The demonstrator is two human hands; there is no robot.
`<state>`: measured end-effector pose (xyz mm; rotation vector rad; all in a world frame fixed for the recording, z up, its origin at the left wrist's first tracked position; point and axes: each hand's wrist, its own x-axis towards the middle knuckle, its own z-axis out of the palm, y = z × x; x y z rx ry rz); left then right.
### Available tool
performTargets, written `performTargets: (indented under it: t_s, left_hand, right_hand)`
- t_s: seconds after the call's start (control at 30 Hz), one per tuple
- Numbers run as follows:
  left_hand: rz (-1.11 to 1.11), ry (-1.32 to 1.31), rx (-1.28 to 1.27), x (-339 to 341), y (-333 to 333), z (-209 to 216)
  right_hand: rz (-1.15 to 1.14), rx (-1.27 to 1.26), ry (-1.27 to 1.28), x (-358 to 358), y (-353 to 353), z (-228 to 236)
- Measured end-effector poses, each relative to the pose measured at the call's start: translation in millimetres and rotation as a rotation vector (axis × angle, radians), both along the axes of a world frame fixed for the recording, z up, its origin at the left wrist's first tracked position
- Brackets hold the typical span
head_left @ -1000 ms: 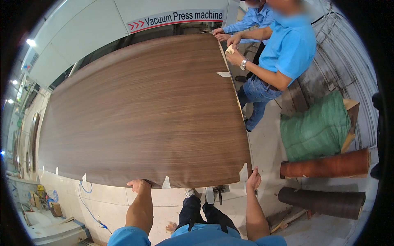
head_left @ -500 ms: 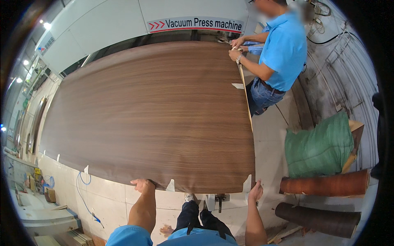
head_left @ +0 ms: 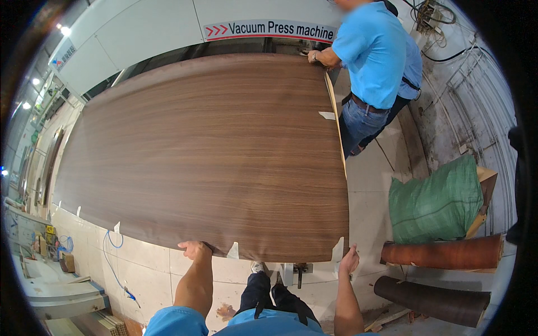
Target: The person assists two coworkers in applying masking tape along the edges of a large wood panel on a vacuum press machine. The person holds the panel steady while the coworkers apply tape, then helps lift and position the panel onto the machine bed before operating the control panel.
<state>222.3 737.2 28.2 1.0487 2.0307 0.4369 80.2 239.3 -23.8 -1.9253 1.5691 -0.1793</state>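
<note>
Head view: before the white machine, the wood-grain sheet is apparently steadied by the left hand at its near edge and the right hand by its near-right corner, each grip's closure indiscernible.

So it's one big brown wood-grain sheet, fine darker streaks running pretty much left to right, lying face up and roughly level, long side nearest the wearer. Mostly smooth, tbh, just some soft ripples by the near edge. Whitish tape tabs are stuck along that edge, a bigger one's at the near right corner, and another's on the right side.
</note>
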Motion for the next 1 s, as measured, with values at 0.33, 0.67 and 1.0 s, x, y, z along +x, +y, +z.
performTargets:
  t_s: [0.33, 0.67, 1.0]
  left_hand:
    - [-0.028, 0.032, -0.009, 1, -3, 7]
    - [-0.029, 0.023, -0.018, 0, 2, -2]
    - [0.02, 0.013, 0.0, 1, 2, -4]
  right_hand:
    - [-0.001, 0.004, -0.008, 3, 5, 10]
    - [0.01, -0.031, -0.047, 1, 5, 5]
    - [0.001, -0.003, -0.013, 2, 3, 7]
